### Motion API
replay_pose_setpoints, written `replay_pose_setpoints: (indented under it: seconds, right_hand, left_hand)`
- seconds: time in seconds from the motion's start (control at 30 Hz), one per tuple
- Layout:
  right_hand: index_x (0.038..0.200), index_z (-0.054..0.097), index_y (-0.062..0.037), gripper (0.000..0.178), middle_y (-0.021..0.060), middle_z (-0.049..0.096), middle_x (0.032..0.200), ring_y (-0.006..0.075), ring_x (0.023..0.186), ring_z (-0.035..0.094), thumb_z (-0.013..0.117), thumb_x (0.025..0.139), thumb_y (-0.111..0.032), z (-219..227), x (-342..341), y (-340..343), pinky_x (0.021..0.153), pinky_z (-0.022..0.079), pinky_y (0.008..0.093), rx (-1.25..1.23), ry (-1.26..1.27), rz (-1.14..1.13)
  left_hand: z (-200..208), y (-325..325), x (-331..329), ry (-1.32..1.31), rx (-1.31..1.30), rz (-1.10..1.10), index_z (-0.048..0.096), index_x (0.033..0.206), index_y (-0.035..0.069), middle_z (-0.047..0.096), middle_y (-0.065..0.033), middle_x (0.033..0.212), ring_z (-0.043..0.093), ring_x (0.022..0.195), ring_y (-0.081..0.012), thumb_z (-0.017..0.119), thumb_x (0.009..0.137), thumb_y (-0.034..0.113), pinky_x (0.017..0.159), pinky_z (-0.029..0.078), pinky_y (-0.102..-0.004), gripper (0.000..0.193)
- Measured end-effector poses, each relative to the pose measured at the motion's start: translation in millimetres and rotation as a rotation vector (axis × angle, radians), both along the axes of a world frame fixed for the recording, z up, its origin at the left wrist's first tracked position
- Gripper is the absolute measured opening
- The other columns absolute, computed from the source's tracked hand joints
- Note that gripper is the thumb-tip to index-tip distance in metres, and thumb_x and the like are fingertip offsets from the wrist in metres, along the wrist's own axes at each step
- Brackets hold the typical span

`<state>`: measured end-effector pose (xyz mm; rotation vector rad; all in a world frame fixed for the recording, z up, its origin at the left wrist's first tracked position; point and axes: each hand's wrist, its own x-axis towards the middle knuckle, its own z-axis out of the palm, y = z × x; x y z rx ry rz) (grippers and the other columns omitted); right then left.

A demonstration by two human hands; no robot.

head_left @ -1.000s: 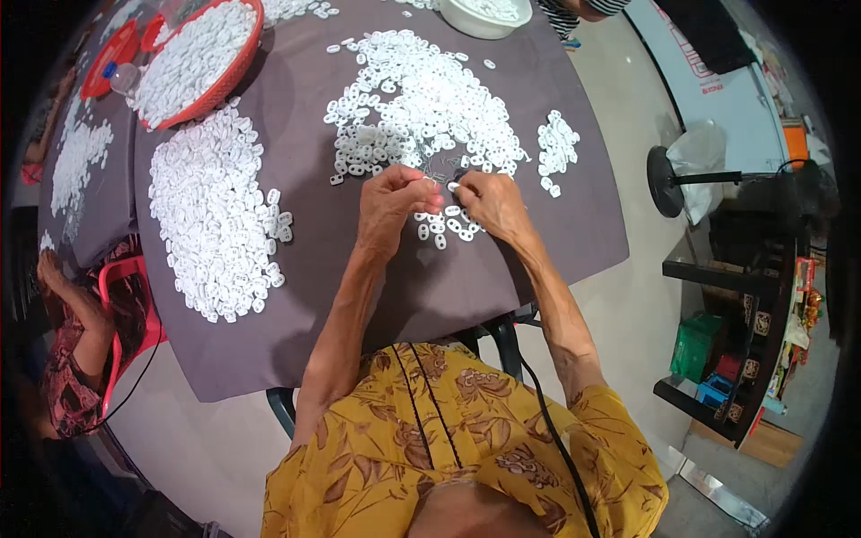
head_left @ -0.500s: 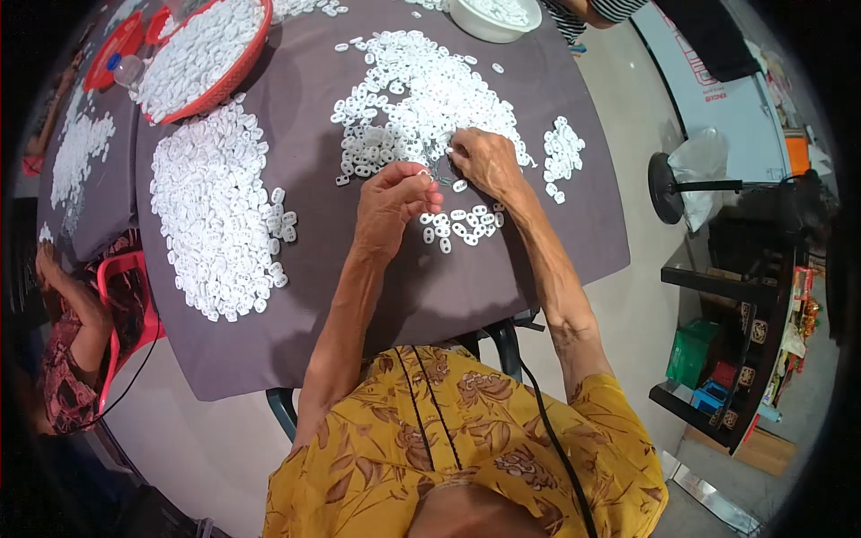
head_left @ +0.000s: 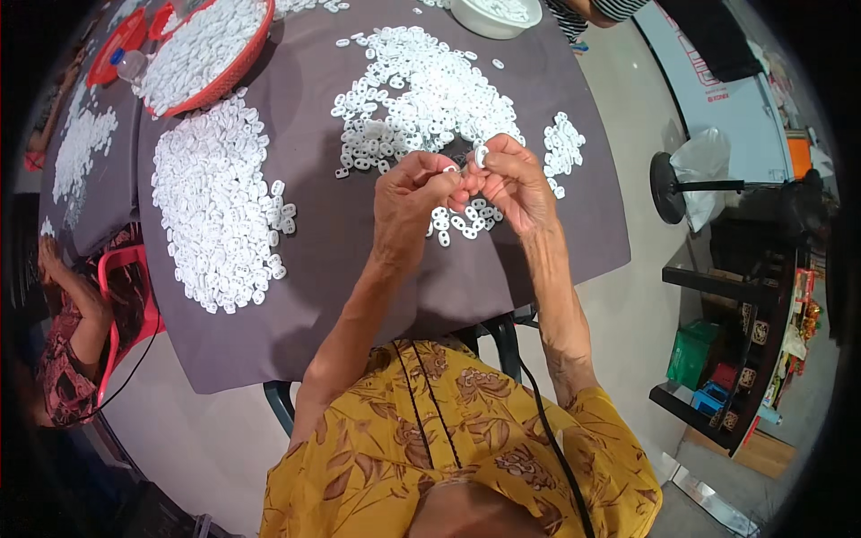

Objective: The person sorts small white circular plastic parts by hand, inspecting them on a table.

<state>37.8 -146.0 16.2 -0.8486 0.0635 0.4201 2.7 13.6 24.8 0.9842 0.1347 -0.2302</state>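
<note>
Right hand (head_left: 520,186) pinching white tag (head_left: 482,156); left hand (head_left: 405,202): can't tell.
Probably light, stiff; pinch edgewise. Pile (head_left: 430,94) at hands' 11 o'clock.

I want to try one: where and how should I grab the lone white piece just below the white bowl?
Probably pinch the lone white piece by its opposite edges, from above: it looks flat on the tablecloth, apart from the big pile.
</note>
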Motion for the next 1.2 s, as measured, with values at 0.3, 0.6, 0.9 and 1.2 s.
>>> replay_pose_setpoints:
  seconds: [0.3,0.6,0.9,1.2]
  right_hand:
    - [0.091,0.054,0.0028,0.014,0.0134,0.057,0.079,0.0193,0.069,0.057,0.053,0.078,0.0,6,-9,3,0.064,0.05,0.0327,0.093,0.004,0.018]
    - [0.091,0.056,0.0039,0.013,0.0097,0.061,0.073,0.0147,0.065,0.059,0.054,0.078,0.004,36,-20,14,0.062,0.047,0.0253,-0.305,-0.204,-0.141]
    - [0.091,0.058,0.0051,0.014,0.0095,0.061,0.076,0.0135,0.065,0.058,0.056,0.077,0.005,35,-23,18,0.062,0.045,0.0235,-0.478,-0.268,-0.198]
    - [0.093,0.058,0.0058,0.017,0.0091,0.06,0.074,0.0142,0.064,0.058,0.056,0.076,0.007,30,-23,18,0.061,0.046,0.0237,-0.48,-0.248,-0.225]
  left_hand:
    - [14,-1,-4,-0.103,0.052,0.021,0.058,0.081,0.0,0.062,-0.0045,0.074,0.056,0.065,-0.0069,0.056,0.079,0.005,0.058,0.046,-0.0197,0.006]
    - [15,-3,-3,-0.083,0.05,0.025,0.059,0.084,-0.001,0.062,-0.0068,0.073,0.056,0.064,-0.0078,0.054,0.08,0.005,0.057,0.045,-0.0194,0.008]
    - [16,-4,-3,-0.031,0.057,0.052,0.06,0.082,0.0,0.063,-0.0069,0.073,0.056,0.065,-0.0075,0.055,0.079,0.006,0.058,0.044,-0.0191,0.008]
    - [14,-3,-3,-0.019,0.083,0.055,0.06,0.083,0.0,0.063,-0.0075,0.073,0.056,0.064,-0.0079,0.056,0.079,0.008,0.058,0.044,-0.0197,0.01]
